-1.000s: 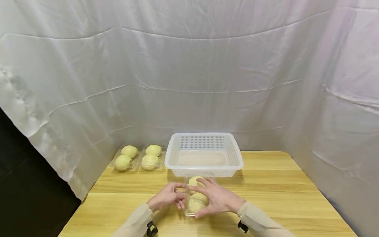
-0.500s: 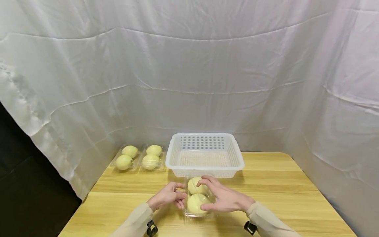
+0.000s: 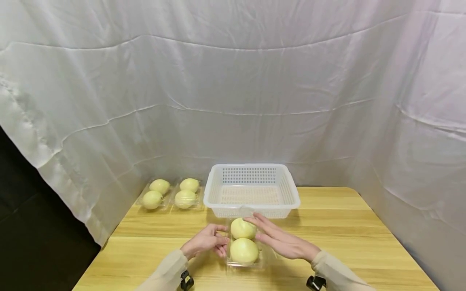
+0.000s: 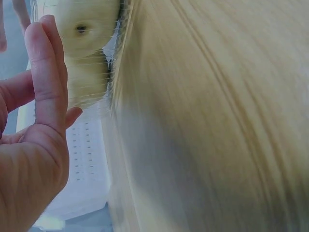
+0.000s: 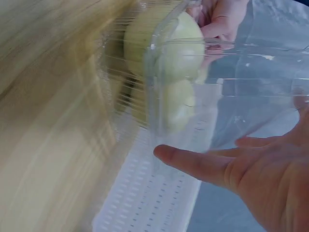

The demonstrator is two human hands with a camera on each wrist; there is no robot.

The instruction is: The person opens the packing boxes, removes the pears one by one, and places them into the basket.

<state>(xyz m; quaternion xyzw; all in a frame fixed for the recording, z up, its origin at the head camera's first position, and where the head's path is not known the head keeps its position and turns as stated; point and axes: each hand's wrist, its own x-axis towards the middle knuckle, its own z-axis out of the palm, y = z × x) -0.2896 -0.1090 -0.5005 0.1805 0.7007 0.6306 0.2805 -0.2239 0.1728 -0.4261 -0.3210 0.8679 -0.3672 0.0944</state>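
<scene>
In front of the basket, a clear plastic fruit box sits on the table with two pale yellow round fruits inside. Its clear lid stands swung up on the right side, as the right wrist view shows. My left hand holds the box's left edge, thumb and forefinger at the rim. One fruit shows a dark end spot beside this hand in the left wrist view. My right hand reaches across the lid with straight fingers against the plastic.
Just behind the box stands a white perforated plastic basket. To its left on the wooden table are two more clear boxes, each with two fruits. A grey-white curtain hangs around the table's back and sides.
My right hand has moved right, off the top of the fruits, and the lid has swung up and to the right with it. My left hand has stayed at the box's left edge.
</scene>
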